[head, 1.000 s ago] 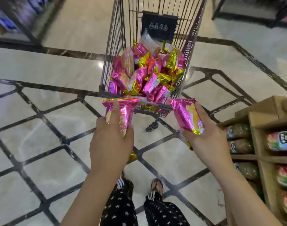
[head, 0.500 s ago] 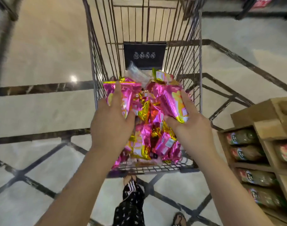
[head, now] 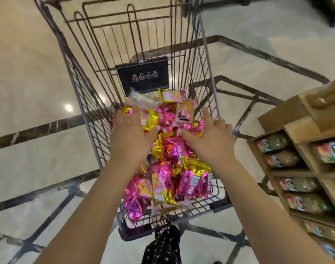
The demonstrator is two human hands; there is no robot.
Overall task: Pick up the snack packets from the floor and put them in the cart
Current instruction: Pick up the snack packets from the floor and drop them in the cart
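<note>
Both hands have dropped lower into the cart [head: 134, 232] since half a second ago. The two pink packets they gripped are no longer clamped in the fingers.

Left hand [head: 130, 136]: palm down, fingers straight and spread over the far left of the pile, gripping nothing. A gold-and-pink packet corner [head: 126, 111] sits right at its fingertips. Motion blur there, so can't tell if it's touching.

Right hand [head: 210, 139]: palm down, fingers extended, thumb pointing in toward the left hand. A pink packet [head: 194, 128] lies just beside the thumb and forefinger with no finger curled round it. Contact not clear.

Snack packets [head: 168, 180]: pink and gold foil, heaped inside the cart basket from the near end up to the black sign panel [head: 143, 77] on the far wall. The pile fills the basket floor wall to wall, and the top layer lies directly under both hands. One paler packet [head: 142, 98] lies at the far left of the heap, blurred.

Floor [head: 29, 82]: pale glossy tile with dark inlay lines.

Wooden shelf unit [head: 296, 126] stands to the right of the cart, near its right wall but apart from it. Its compartments hold rows of green-and-red packaged goods [head: 273, 143].

Star-print trousers [head: 163, 248] show below the cart's near end.
</note>
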